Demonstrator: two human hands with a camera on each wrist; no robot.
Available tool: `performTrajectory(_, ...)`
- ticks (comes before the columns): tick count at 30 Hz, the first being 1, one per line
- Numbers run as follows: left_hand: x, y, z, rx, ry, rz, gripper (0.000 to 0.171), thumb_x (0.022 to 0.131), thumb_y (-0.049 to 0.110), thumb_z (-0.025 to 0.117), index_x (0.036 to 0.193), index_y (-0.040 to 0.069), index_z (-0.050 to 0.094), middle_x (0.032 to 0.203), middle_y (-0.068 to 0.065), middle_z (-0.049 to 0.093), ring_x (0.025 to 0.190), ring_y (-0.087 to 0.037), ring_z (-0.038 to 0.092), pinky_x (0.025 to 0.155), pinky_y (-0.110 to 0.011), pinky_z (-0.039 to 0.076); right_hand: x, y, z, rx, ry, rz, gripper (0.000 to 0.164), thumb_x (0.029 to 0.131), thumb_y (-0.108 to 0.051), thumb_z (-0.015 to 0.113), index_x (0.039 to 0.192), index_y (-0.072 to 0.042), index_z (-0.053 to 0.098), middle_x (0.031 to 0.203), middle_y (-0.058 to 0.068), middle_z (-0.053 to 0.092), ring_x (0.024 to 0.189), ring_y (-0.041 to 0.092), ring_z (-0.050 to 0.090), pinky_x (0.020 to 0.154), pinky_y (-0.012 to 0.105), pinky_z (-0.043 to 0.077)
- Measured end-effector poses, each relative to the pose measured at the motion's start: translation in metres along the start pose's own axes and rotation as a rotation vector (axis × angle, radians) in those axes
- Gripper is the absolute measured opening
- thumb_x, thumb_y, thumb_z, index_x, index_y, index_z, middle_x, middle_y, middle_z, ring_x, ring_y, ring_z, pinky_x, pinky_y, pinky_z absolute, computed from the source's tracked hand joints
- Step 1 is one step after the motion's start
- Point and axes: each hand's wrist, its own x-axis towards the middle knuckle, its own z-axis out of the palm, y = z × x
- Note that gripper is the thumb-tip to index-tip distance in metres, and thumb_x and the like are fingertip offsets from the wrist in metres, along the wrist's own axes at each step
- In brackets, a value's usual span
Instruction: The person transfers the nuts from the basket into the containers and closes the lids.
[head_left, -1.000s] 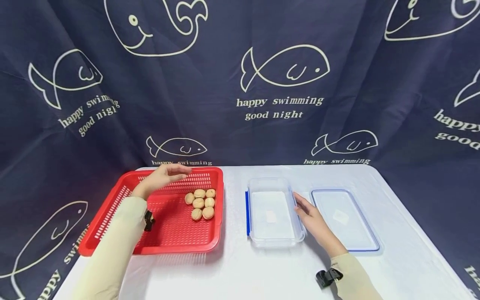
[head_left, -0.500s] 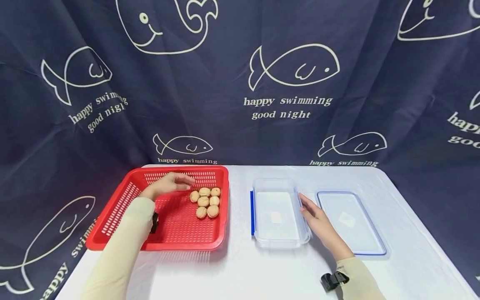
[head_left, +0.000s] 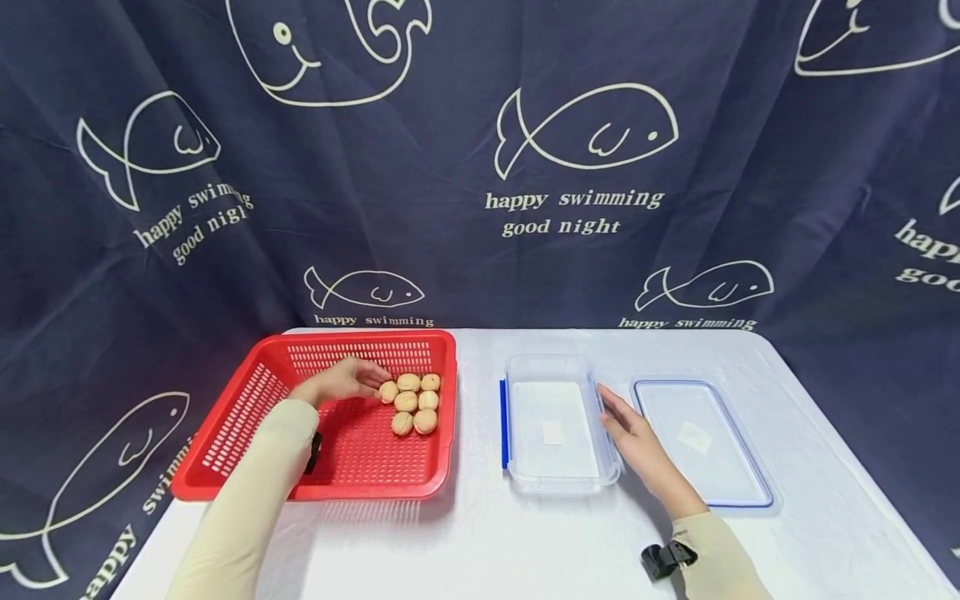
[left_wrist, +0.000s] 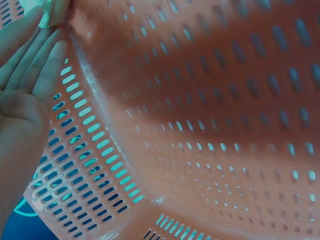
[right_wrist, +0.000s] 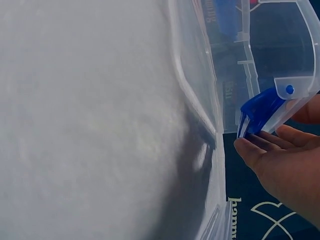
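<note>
Several tan walnuts (head_left: 406,402) lie grouped at the right side of a red plastic basket (head_left: 367,467). My left hand (head_left: 345,380) reaches down into the basket, its fingertips right at the leftmost walnut (head_left: 387,392). In the left wrist view those fingers are fairly straight, with the walnut (left_wrist: 54,11) close beyond their tips. A clear plastic box (head_left: 558,483) stands open-topped on the table, with a blue latch (head_left: 504,425) on its left. My right hand (head_left: 633,437) rests relaxed fingers against its right side. The right wrist view has the fingers by another blue latch (right_wrist: 265,110).
A clear lid with a blue seal (head_left: 701,467) lies flat on the white tabletop (head_left: 480,542), right of the box and beside the right forearm. A dark blue curtain (head_left: 450,150) with fish drawings hangs behind the table. The basket's raised rim surrounds the left hand.
My left hand has come down and rightward into the basket, from above it to the leftmost walnut. My right hand stays at the box. The head view has shifted slightly.
</note>
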Motion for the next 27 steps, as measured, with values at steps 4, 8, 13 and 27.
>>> performTrajectory(4,0.0027,-0.0038,0.0024,-0.018,0.001,-0.009,0.039,0.082,-0.009,0.067,0.119,-0.016,0.057,0.115,-0.030,0.062,0.107,-0.040,0.062,0.086,-0.038,0.055,-0.0008,0.0002,0.0003,0.010,0.004,0.003,0.051,0.103,-0.011,0.042,0.149,0.001,0.026,0.154,0.025,0.023,0.141,0.039,0.024,0.112,0.036,0.025)
performTrajectory(8,0.0056,-0.0057,0.0041,-0.006,0.011,0.005,0.039,0.080,-0.009,0.070,0.116,-0.016,0.059,0.112,-0.029,0.064,0.105,-0.039,0.063,0.083,-0.037,0.056,-0.0017,-0.0019,0.0009,0.024,0.007,-0.008,0.050,0.103,-0.010,0.042,0.149,0.002,0.027,0.154,0.025,0.023,0.141,0.038,0.024,0.112,0.037,0.024)
performTrajectory(13,0.0088,-0.0054,0.0082,-0.006,-0.001,0.028,0.042,0.078,-0.012,0.070,0.117,-0.018,0.057,0.112,-0.031,0.063,0.105,-0.040,0.062,0.080,-0.033,0.057,-0.0024,-0.0035,0.0011,0.025,0.015,-0.014,0.050,0.102,-0.009,0.042,0.149,0.002,0.028,0.154,0.024,0.024,0.141,0.037,0.025,0.112,0.042,0.022)
performTrajectory(27,0.0089,0.0001,0.0095,0.053,0.021,0.024,0.038,0.076,-0.011,0.072,0.113,-0.017,0.061,0.107,-0.028,0.066,0.100,-0.037,0.065,0.076,-0.031,0.057,-0.0020,-0.0022,0.0015,0.022,0.022,-0.016,0.049,0.103,-0.010,0.043,0.148,0.002,0.028,0.153,0.024,0.024,0.140,0.037,0.025,0.111,0.028,0.026)
